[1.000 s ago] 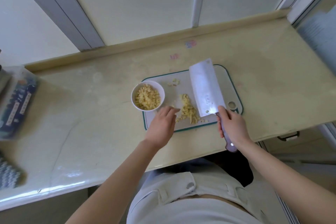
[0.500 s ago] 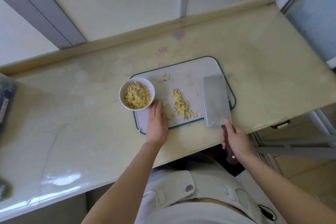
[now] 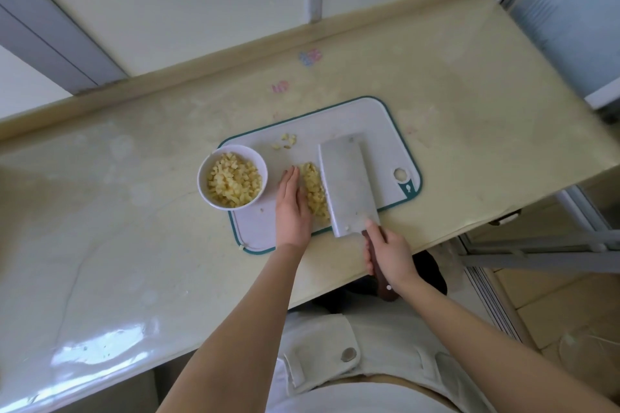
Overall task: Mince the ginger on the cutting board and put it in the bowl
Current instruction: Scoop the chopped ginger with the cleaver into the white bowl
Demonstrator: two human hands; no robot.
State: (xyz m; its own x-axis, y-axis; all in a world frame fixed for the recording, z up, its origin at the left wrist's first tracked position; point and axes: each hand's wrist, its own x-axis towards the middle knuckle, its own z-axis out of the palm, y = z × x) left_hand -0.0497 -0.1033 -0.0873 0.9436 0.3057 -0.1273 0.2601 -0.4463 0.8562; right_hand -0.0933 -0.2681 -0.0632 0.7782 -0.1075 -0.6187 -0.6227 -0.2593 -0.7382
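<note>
A pile of chopped ginger lies on the white, green-rimmed cutting board. My left hand lies flat with straight fingers against the pile's left side. My right hand grips the dark handle of a cleaver, whose broad blade lies against the pile's right side. A white bowl holding ginger cubes sits on the board's left corner. A few loose ginger bits lie near the board's far edge.
The board rests on a pale yellow counter with a raised back edge and a window behind it. The counter's front edge runs just under my right hand. Small pink and blue marks dot the counter behind the board.
The cleaver swung from the board's right edge leftward against the ginger pile. My left hand slid from the board's front edge up beside the pile. The camera view shifted.
</note>
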